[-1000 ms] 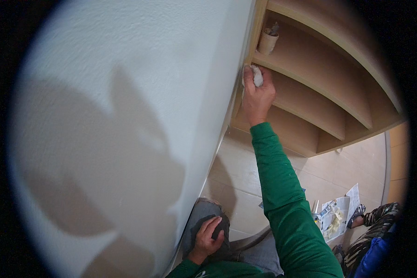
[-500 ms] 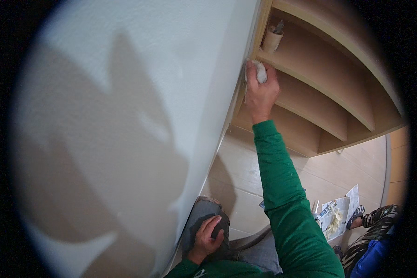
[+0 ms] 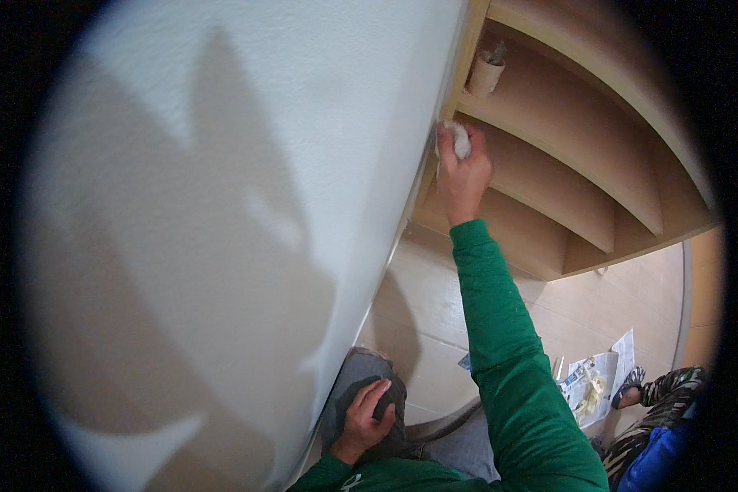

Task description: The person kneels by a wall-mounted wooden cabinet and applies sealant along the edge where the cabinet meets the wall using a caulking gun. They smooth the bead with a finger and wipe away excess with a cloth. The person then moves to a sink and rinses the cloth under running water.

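Note:
My right hand (image 3: 466, 176) reaches up and forward, its fingers closed around a crumpled white cloth (image 3: 462, 143). The cloth is at the left upright edge of a light wooden shelf unit (image 3: 549, 160), close to where it meets the pale wall (image 3: 361, 123). My left hand (image 3: 365, 420) rests on my bent knee in grey trousers, fingers stretched out and slightly apart, holding nothing. On a shelf just above my right hand stands a beige cup (image 3: 485, 78) with something greyish sticking out of its top.
Newspaper sheets (image 3: 623, 354) with crumpled yellowish strips (image 3: 592, 395) lie on the tiled floor (image 3: 435, 303) to the right. Beside them is another person's leg in patterned trousers (image 3: 664, 402), with a blue garment (image 3: 660, 455). My shadow falls across the wall.
My right hand has moved slightly down along the shelf's left edge with the cloth, toward me. My left hand stays on the knee.

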Available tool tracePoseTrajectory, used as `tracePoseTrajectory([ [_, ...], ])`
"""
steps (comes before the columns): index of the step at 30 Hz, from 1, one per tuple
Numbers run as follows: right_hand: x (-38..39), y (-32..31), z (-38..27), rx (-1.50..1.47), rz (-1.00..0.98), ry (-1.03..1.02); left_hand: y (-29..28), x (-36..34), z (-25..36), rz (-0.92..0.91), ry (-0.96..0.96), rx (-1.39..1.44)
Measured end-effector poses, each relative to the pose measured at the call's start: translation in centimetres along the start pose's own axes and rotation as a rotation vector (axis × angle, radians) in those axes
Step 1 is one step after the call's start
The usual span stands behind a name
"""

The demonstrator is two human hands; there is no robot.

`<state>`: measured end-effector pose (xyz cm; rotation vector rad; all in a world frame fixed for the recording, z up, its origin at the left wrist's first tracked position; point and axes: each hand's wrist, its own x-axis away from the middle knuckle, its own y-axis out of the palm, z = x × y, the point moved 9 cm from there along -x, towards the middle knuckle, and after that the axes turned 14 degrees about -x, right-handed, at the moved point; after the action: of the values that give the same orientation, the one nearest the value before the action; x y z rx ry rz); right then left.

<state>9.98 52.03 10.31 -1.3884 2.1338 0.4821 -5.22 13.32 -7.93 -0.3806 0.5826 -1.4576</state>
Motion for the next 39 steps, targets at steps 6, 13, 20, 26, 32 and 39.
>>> tracePoseTrajectory([
  [6,4.1,-1.6,6.4,0.233,-0.002,-0.003,0.8,0.1,0.0,-0.032,0.0,-0.006],
  [13,0.9,0.0,0.3,0.052,-0.034,0.123,-0.4,0.2,0.4,0.007,0.016,-0.032],
  [20,2.7,-1.2,4.0,0.145,-0.012,-0.04,0.6,0.4,-0.1,-0.025,-0.005,-0.004],
  [26,0.9,0.1,1.3,0.107,-0.064,0.104,0.5,0.6,-0.6,-0.013,-0.041,0.007],
  [32,3.3,-1.3,5.0,0.149,-0.03,-0.087,1.6,0.6,-1.1,-0.02,-0.003,0.03],
  [39,1.8,-0.7,3.1,0.069,-0.044,0.065,1.4,0.7,-1.1,-0.028,-0.033,0.021],
])
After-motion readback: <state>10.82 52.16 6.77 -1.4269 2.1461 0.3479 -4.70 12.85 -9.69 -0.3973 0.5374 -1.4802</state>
